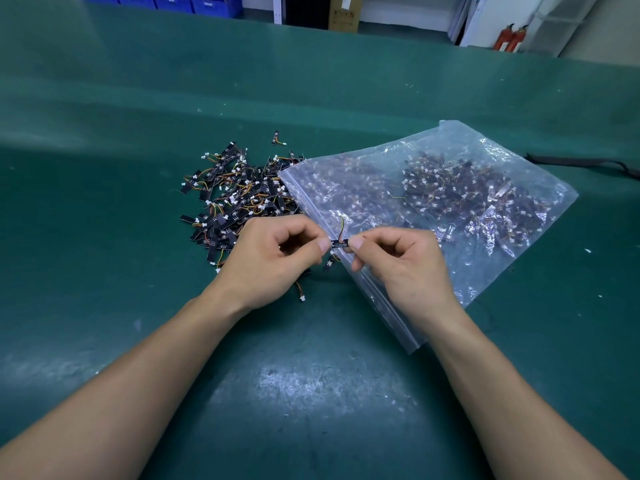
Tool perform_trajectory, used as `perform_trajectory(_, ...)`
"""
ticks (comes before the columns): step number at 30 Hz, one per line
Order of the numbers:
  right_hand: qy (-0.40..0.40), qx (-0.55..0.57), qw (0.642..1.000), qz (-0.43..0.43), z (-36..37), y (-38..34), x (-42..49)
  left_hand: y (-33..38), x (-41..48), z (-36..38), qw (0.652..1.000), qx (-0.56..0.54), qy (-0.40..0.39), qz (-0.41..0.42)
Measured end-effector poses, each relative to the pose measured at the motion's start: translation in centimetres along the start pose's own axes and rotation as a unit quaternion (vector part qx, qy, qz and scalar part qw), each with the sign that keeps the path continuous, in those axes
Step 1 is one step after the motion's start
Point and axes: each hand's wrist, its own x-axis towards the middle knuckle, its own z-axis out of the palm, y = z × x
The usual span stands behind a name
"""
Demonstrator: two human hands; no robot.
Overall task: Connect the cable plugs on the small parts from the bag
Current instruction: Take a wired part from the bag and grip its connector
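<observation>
Held part: a small black rectangular circuit strip (338, 242) lies level between the two hands, in front of the bag's zip edge. I cannot tell whether it is lifted off the bag.
Cable: thin red, yellow and green wires (342, 227) rise from the strip near its right end and curve upward. Their plug cannot be made out against the plastic.
Left hand: the left hand (273, 261) has its fingers curled, and thumb and forefinger pinch the strip's left end.
Right hand: the right hand (405, 265) is likewise curled and its fingertips pinch the strip's right end. It is over the bag's near left edge.
Loose heap: a heap of black strips with coloured wires and white plugs (235, 199) lies on the bench just left of the bag's mouth. It is beyond the left hand and partly hidden by it.
Strays: a single black strip (275, 137) lies apart on the far side of the heap. A wire with a white plug (300, 292) lies beside the left wrist.
Bag: a clear plastic zip bag (450, 188) lies flat to the right, its mouth toward the heap, with many more of the same parts inside.
Bench: a dark green bench (311, 393) carries everything and shows a pale scuffed patch near the forearms.
Bench edge: a black strap (581, 162) lies at the far right.
Background: blue plastic crates (180, 1), a brown cardboard box (344, 12) and two red fire extinguishers (510, 38) stand beyond the bench.
</observation>
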Motion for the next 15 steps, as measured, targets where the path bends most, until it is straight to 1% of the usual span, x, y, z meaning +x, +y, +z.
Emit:
perform_trajectory(5, -0.016, 0.038, 0.999, 0.005, 0.22, -0.29, -0.13, -0.03, -0.04, -0.01, 1.0, -0.004, -0.001, -0.009)
perform_trajectory(9, -0.04, 0.023, 0.999, -0.006, 0.28, -0.12, -0.14, -0.05, -0.07, 0.11, 1.0, -0.008, -0.004, -0.011)
perform_trajectory(15, -0.034, -0.011, 0.999, -0.018, 0.42, -0.18, -0.15, -0.11, -0.07, -0.12, 1.0, -0.016, -0.015, -0.008)
